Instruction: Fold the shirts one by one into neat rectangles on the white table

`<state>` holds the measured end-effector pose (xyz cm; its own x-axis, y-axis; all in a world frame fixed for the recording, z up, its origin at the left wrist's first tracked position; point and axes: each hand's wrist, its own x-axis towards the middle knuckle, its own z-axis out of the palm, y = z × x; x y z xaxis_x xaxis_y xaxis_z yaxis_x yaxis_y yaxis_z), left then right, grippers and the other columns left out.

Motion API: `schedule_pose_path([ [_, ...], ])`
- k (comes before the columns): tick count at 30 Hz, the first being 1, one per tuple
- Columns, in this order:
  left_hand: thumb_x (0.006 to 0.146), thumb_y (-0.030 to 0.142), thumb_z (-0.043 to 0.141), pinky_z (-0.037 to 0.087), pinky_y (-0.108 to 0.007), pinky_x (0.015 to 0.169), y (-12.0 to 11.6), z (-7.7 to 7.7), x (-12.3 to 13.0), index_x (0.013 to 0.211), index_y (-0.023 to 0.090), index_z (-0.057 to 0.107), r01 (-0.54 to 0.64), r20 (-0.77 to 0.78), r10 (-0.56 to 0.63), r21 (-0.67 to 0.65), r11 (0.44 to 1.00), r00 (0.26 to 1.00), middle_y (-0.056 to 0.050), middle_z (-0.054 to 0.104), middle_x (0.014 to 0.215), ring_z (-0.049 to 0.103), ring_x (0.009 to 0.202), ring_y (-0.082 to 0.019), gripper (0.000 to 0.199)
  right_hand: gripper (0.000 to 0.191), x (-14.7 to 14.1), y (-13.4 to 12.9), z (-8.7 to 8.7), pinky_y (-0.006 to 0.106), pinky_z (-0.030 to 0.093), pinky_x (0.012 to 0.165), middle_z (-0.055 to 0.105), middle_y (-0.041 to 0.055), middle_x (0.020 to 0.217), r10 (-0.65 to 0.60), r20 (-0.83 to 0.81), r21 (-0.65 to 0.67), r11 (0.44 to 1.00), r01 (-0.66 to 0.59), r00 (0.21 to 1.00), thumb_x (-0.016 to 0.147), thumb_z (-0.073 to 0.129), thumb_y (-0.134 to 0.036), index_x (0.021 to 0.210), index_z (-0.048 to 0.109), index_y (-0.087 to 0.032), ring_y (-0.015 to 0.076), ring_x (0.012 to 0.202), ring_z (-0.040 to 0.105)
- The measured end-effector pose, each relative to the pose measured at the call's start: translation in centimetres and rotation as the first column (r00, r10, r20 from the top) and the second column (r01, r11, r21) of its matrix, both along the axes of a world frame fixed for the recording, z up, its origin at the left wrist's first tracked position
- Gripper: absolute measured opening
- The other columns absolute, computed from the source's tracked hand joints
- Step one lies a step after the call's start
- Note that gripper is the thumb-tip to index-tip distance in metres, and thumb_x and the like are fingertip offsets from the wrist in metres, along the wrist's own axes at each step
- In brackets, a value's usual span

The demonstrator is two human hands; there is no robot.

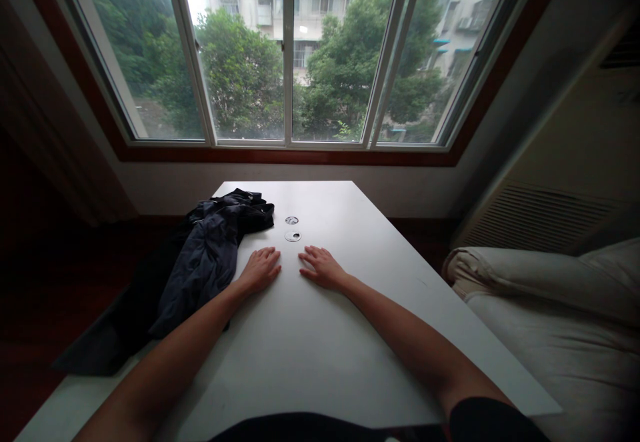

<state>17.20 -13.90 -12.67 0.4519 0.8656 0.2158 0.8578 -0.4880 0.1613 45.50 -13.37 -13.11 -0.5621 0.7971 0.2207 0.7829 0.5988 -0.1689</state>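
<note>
Both palms face down on a white table (320, 335). My left hand (261, 269) lies flat with its fingers apart, just right of a heap of dark clothing (207, 245). Across a narrow gap, my right hand (321, 267) rests the same way, its fingers spread and nothing held. Beyond the fingertips, a round insert with a small dark opening (293, 236) is set in the tabletop, and a second round piece (291, 220) sits just behind it. The clothing hangs over the table's left edge.
A wide window (287, 155) with a red-brown frame stands behind the table's far end. On the right are a pale sofa (555, 322) and a large unit with a slatted grille (540, 215). A curtain (60, 109) hangs at the left.
</note>
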Motion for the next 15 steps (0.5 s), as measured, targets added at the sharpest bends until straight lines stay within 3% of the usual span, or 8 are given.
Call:
schedule_pose_path([
  [11,0.102,0.04,0.053,0.03,-0.049,0.123,-0.18,0.15,0.02,0.148,0.02,0.057,-0.001,0.014,0.002,-0.017,1.0,1.0,-0.016,0.051,0.157,0.045,0.146,-0.032,0.05,0.059,-0.11,-0.19,0.28,0.055,0.029,0.124,0.043,0.0141,0.163,-0.007,0.0,-0.018,1.0,0.007,1.0,0.103,0.053,-0.059,0.153,0.055,-0.027,0.0332,0.152,0.038],
  [15,0.099,0.042,0.056,0.031,-0.047,0.124,0.32,0.42,-0.11,0.147,0.022,0.059,-0.015,0.062,0.021,-0.085,0.996,0.998,-0.014,0.051,0.158,0.044,0.147,-0.031,0.052,0.059,-0.12,-0.23,0.35,0.055,0.029,0.124,0.043,0.0136,0.164,-0.013,0.0,-0.024,1.0,0.013,1.0,0.103,0.053,-0.059,0.153,0.055,-0.028,0.0331,0.152,0.038],
])
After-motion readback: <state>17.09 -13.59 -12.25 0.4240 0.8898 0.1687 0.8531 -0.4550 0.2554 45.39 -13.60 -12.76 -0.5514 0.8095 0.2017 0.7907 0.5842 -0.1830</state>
